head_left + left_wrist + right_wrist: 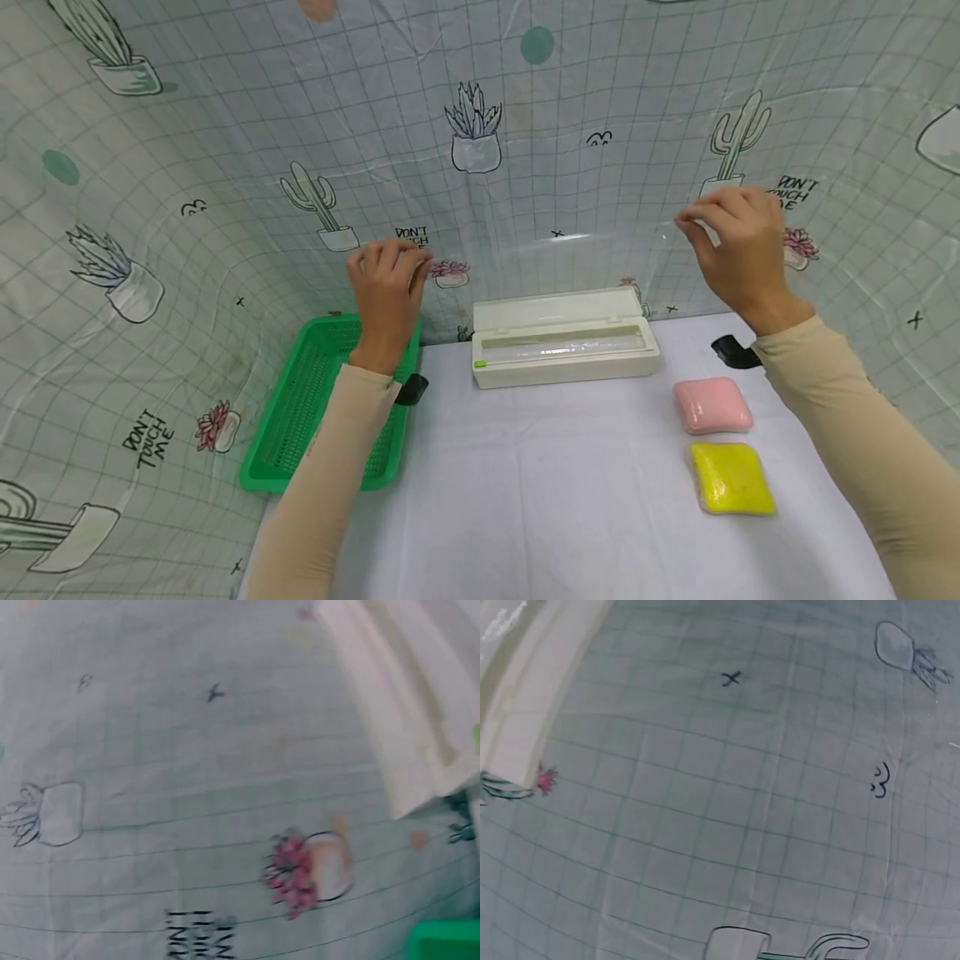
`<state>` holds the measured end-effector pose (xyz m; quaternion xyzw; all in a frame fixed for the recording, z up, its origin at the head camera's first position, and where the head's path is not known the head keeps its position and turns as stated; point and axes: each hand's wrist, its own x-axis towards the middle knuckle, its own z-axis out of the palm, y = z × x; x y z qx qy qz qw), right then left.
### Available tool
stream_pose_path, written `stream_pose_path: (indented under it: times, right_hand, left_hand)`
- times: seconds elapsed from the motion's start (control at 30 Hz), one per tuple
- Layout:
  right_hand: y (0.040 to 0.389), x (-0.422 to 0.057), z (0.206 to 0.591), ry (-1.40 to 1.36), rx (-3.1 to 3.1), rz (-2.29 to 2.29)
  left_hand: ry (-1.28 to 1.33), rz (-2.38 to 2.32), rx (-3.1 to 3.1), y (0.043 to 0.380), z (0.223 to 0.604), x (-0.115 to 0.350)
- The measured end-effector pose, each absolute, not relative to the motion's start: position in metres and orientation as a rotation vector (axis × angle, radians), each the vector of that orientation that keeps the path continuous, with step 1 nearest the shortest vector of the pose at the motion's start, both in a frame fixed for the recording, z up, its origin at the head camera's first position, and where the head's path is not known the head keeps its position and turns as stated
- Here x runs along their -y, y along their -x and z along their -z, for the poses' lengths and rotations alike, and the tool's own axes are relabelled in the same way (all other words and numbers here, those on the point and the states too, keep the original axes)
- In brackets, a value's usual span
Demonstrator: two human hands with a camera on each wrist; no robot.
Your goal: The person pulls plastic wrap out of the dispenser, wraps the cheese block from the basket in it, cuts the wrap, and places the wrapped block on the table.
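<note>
A sheet of clear cling film point(566, 237) stretches between my raised hands, showing mostly as a bright glint against the backdrop. My left hand point(384, 292) pinches its left end between thumb and fingers, above the green basket. On the other side, my right hand point(738, 250) pinches the right end, held somewhat higher. Below and between them stands a white cling film dispenser point(566, 372), its clear lid point(555, 310) raised and a roll of film inside. Both wrist views show the dispenser's edge and the backdrop, with neither hand visible.
A green plastic basket point(258, 475) stands at the left. At the right, a pink block point(712, 405) and a yellow block point(732, 478), both glossy, lie on the white tablecloth point(525, 500). A cactus-print sheet point(555, 183) rises behind and at the sides.
</note>
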<state>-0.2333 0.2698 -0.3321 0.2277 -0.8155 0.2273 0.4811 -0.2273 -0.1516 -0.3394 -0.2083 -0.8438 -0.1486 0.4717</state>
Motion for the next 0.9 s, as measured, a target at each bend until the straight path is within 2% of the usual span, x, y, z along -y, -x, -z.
stream_pose_path:
  times: [0.53,0.9]
  right_hand:
    - [0.106,-0.282,0.503,-0.797,2.292,-0.526]
    - [0.047,-0.286,0.567,-0.996,2.478,-0.632]
  left_hand:
    - [0.807,0.373,2.255,0.111,0.512,0.170]
    - [1.075,0.259,2.503,0.053,0.568,0.178]
